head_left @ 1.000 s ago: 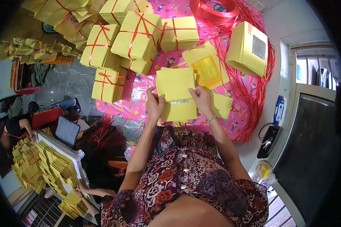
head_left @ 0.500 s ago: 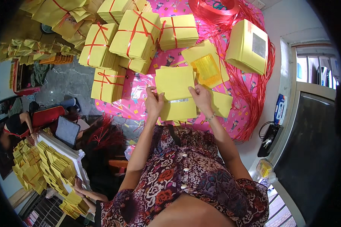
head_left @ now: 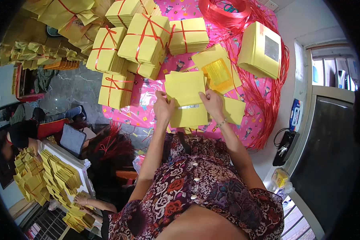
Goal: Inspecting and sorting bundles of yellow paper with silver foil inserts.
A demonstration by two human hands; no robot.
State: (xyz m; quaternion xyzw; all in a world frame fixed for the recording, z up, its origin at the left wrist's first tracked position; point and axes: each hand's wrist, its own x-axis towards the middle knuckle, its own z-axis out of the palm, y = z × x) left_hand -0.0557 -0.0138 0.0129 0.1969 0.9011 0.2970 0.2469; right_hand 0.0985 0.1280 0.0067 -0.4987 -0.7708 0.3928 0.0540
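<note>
A yellow paper sheet [head_left: 184, 86], with more layers showing at its top edge, is held between my two hands. My left hand [head_left: 163, 107] grips its lower left corner, fingers curled. My right hand [head_left: 213, 105] pinches its lower right edge with the thumb on top. Below lie more yellow sheets [head_left: 190, 119], where a strip of a silver patch [head_left: 189, 107] shows; the held sheet hides the rest. Just beyond my right hand is a yellow sheet with a shiny golden square [head_left: 217, 74].
Yellow paper bundles tied with red ribbon [head_left: 144, 42] stand at the far left of the pink patterned tablecloth [head_left: 140, 90]. At the right are a folded yellow stack [head_left: 254, 50] and loose red plastic ribbon [head_left: 270, 106]. Other people handle yellow paper at a white table [head_left: 85, 176], lower left.
My left hand has turned slightly inward at the sheet's corner. My right hand and the sheet are almost unmoved. At the lower left, another person's hand has shifted over the yellow paper.
</note>
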